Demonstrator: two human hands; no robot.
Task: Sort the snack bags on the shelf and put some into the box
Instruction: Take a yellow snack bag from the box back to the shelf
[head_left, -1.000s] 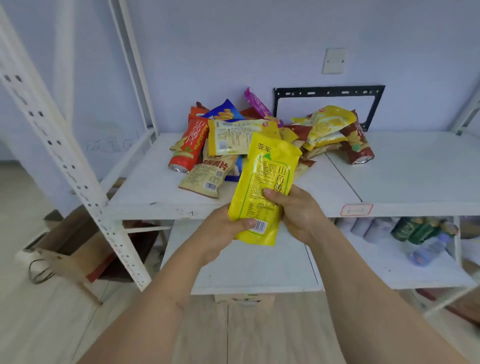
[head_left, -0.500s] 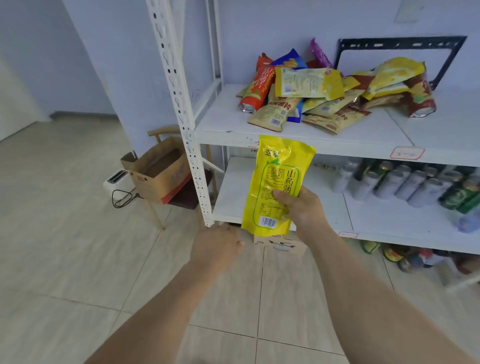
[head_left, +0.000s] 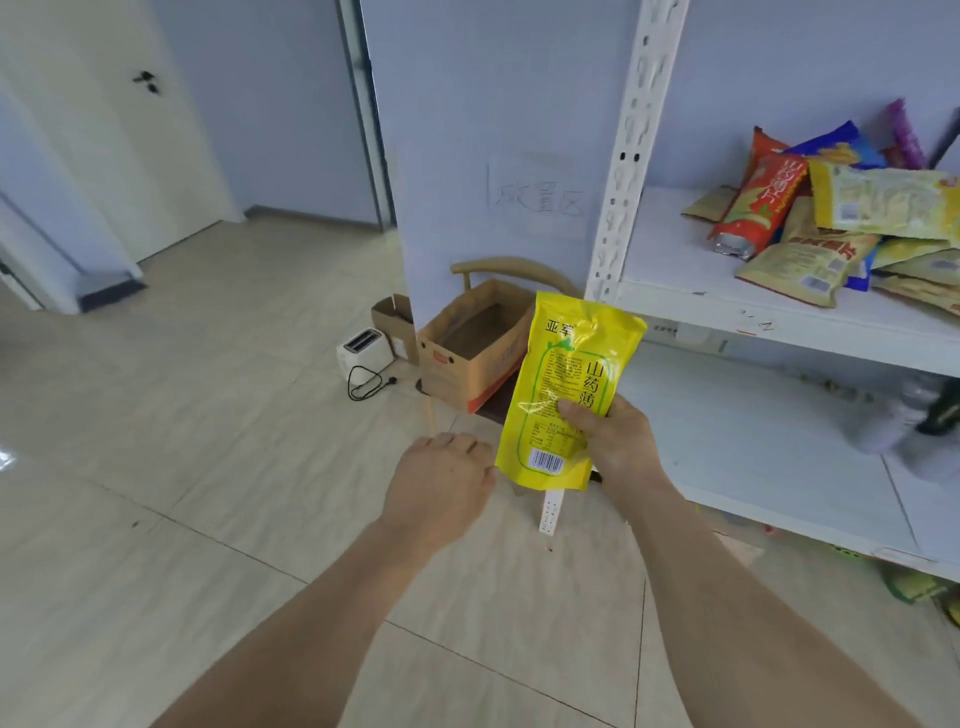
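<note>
Right hand (head_left: 615, 447) pinches the glossy yellow plastic snack bag (head_left: 569, 389) upright at frame centre, just lower right of the open brown cardboard box (head_left: 470, 345); left hand (head_left: 441, 480) empty, fingers loosely curled.

The right hand (head_left: 615, 441) holds a yellow snack bag (head_left: 563, 387) upright, thumb across its front, in front of the white shelf (head_left: 691, 296). The left hand (head_left: 441, 480) hangs just beside the bag, fingers loosely curled, holding nothing. An open cardboard box (head_left: 470, 345) stands beyond, beside a white toaster (head_left: 363, 351). More snack bags (head_left: 831, 228) lie piled on the upper shelf.
</note>
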